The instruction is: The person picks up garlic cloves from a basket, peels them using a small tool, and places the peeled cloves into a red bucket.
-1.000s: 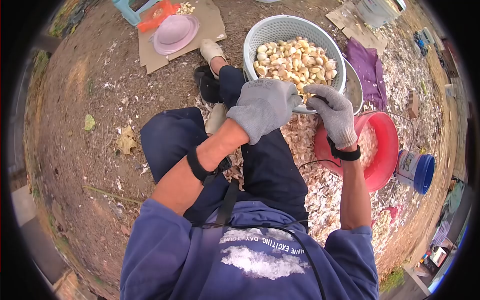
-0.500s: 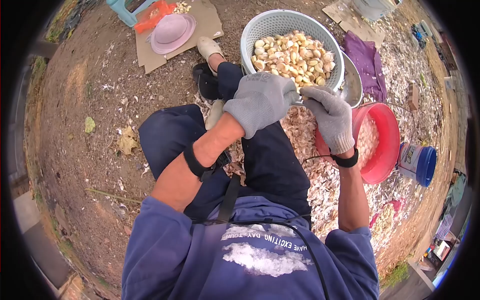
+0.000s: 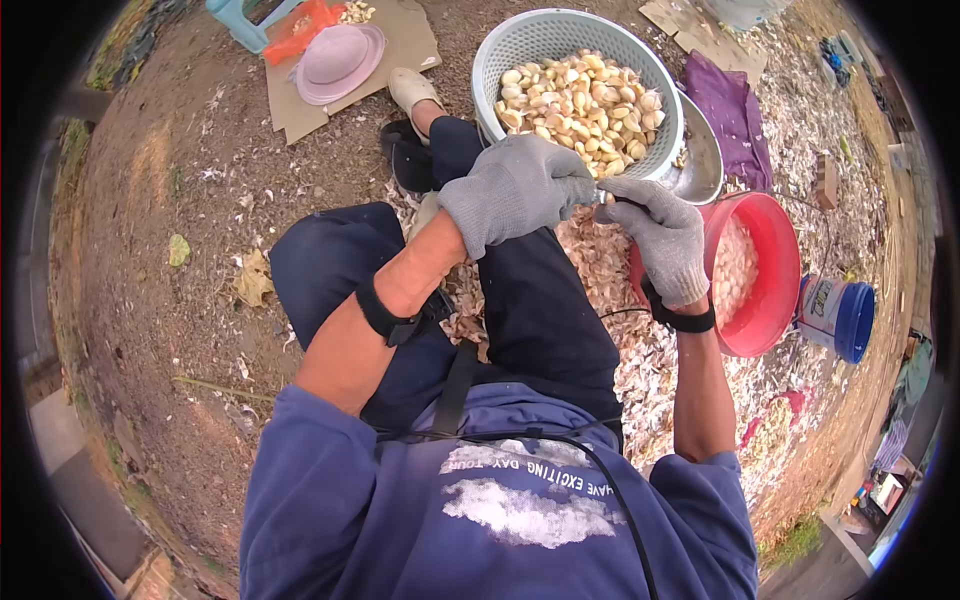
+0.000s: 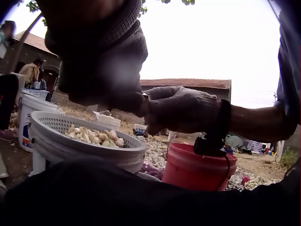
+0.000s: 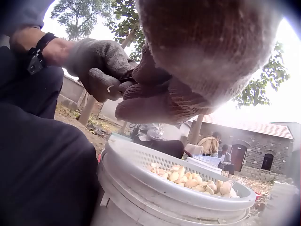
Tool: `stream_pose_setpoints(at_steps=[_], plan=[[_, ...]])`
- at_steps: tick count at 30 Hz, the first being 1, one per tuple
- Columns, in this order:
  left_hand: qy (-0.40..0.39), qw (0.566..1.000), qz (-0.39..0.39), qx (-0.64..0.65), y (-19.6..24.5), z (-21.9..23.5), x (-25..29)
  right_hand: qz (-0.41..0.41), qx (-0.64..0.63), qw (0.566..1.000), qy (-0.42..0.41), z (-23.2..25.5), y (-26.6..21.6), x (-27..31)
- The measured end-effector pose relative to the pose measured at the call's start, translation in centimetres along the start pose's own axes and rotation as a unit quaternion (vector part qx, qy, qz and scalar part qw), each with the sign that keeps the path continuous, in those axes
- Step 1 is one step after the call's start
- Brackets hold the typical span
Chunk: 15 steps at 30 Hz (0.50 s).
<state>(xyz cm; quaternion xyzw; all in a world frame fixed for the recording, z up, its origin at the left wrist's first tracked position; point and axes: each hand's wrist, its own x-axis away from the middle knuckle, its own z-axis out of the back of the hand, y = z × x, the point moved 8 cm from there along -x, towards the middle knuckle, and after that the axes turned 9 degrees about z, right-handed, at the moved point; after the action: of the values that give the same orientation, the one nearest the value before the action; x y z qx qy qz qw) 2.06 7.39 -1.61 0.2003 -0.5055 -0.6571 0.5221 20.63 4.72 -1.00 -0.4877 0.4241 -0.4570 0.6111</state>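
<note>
Both hands wear grey gloves and meet fingertip to fingertip just before the near rim of a pale grey perforated basket [image 3: 487, 85]. My left hand [image 3: 520, 188] has its fingers curled in a pinch on a small thing, likely a garlic clove, nearly hidden by the glove. My right hand [image 3: 662, 240] grips a small knife [image 3: 630, 203]; its dark handle shows between thumb and fingers, with a shiny bit at the fingertips. Peeled-looking garlic cloves [image 3: 585, 105] heap in the basket. In the right wrist view, the left hand [image 5: 106, 68] touches the right hand's fingers.
Right of the knees, a red bucket [image 3: 785, 265] holds pale cloves, beside a blue-lidded tub [image 3: 850, 322]. A metal basin [image 3: 705, 165] sits under the basket's side, near a purple cloth [image 3: 725, 120]. Papery skins [image 3: 660, 400] cover the ground. A pink hat [image 3: 340, 62] lies on cardboard.
Both hands have drawn slightly toward the body, away from the basket's rim, still together at the fingertips. The basket has shifted up and left in view as the head tilts.
</note>
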Motion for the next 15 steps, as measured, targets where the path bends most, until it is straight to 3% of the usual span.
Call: stream_pose_setpoints(at_steps=[2,6,9,11,15], plan=[[0.001,1.000,0.007,-0.005,0.3,0.0,0.1,-0.054,-0.090,0.994,0.007,-0.2,0.8,0.3],[0.020,0.999,0.001,-0.046,1.4,0.3,0.6,-0.065,-0.184,0.980,0.034,-0.7,1.9,0.8],[0.063,0.989,-0.017,-0.134,1.8,0.5,0.6,-0.086,-0.265,0.960,0.042,-1.2,3.0,1.1],[0.064,0.990,-0.012,-0.125,1.8,0.4,0.6,-0.101,-0.352,0.929,0.050,-1.6,3.7,1.4],[0.102,0.978,-0.044,-0.179,1.8,0.4,0.8,-0.105,-0.343,0.932,0.057,-2.1,3.3,1.4]])
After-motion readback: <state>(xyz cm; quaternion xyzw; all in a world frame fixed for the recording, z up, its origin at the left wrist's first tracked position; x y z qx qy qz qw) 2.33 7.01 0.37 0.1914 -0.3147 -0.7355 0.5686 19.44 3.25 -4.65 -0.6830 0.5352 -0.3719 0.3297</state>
